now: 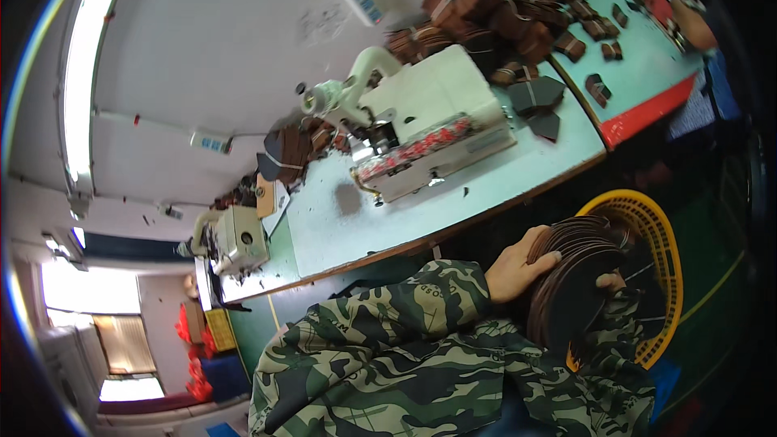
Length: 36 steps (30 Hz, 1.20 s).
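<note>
My left hand (520,265) grips the left side of a thick stack of dark brown, flat cut pieces (569,287), its thumb laid over the front. Partly hidden by the stack and a camouflage sleeve, my right hand (613,280) closes on the stack's right side. The pieces have rounded outlines and lighter edges that show as thin lines. They are held in front of my body, at the near side of a yellow plastic basket (673,263). More dark pieces lie inside the basket, partly covered by the stack.
A pale sewing machine (433,125) stands on a light-blue worktable (324,231). Tied bundles of brown pieces (477,12) are heaped against the wall. A second machine (241,241) stands farther left. At the upper right, another person's arm (694,26) reaches over a neighbouring table.
</note>
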Each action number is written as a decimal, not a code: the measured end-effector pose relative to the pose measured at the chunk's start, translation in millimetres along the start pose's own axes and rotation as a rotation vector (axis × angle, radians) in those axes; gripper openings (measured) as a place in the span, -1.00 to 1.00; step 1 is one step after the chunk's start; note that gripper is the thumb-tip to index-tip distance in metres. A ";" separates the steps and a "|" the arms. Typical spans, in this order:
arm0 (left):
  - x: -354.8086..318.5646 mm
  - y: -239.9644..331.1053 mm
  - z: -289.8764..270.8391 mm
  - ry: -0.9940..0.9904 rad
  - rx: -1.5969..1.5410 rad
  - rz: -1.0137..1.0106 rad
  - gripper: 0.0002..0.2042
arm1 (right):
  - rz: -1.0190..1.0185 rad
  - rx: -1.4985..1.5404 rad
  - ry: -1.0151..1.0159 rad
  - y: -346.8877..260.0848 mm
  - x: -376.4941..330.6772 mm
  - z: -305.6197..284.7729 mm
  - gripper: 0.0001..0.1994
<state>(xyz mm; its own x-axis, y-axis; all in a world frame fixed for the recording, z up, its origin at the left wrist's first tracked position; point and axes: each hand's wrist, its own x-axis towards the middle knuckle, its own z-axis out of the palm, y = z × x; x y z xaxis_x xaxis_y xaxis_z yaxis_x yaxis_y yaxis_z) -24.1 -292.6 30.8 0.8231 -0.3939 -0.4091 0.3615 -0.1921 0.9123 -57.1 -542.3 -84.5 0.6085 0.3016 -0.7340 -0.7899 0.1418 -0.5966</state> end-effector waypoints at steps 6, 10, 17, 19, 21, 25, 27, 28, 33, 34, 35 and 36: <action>-55.2 -0.3 -58.4 0.034 -0.003 0.198 -0.37 | 0.019 -0.091 0.013 -20.6 18.3 52.1 -0.53; -81.4 -20.2 -143.2 -0.096 0.023 0.210 -0.43 | 0.033 -0.123 0.077 -29.6 17.4 93.6 -0.53; -88.5 -144.7 -371.3 0.563 -0.163 -0.172 -0.75 | 0.031 -0.140 0.182 -24.0 30.0 183.1 -0.53; -86.2 -188.0 -441.1 0.779 0.014 -0.250 -0.72 | 0.032 -0.144 0.197 -24.9 34.5 205.5 -0.53; -94.2 -222.9 -504.7 1.014 0.065 -0.374 -0.67 | 0.037 -0.149 0.207 -24.6 37.6 223.8 -0.53; -104.8 -261.1 -569.8 1.026 0.916 -0.491 -0.62 | 0.054 -0.164 0.221 -31.1 49.1 257.6 -0.53; -98.0 -255.4 -576.0 0.986 0.858 -0.514 -0.65 | 0.059 -0.167 0.236 -34.8 51.5 268.8 -0.53; -100.0 -248.1 -577.0 0.964 0.813 -0.544 -0.68 | 0.066 -0.170 0.236 -32.9 56.7 270.0 -0.53; -116.3 -252.7 -572.2 0.965 0.854 -0.383 -0.65 | 0.090 -0.200 0.228 -37.4 65.0 284.6 -0.54; -112.9 -251.9 -576.5 0.965 0.845 -0.387 -0.65 | 0.089 -0.208 0.228 -38.4 67.7 287.7 -0.54; -113.6 -249.5 -580.3 0.986 0.828 -0.428 -0.67 | 0.092 -0.215 0.216 -39.4 69.8 290.0 -0.54; -110.2 -247.3 -583.2 1.000 0.810 -0.460 -0.68 | 0.092 -0.221 0.216 -40.3 69.5 292.4 -0.54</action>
<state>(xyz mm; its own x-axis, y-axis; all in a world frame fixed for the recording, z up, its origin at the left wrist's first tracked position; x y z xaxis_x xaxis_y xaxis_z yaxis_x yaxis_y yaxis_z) 51.2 322.6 -140.5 0.7868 0.5938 -0.1687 0.6152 -0.7321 0.2925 -5.2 -251.3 -16.6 0.5557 0.0931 -0.8261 -0.8214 -0.0922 -0.5629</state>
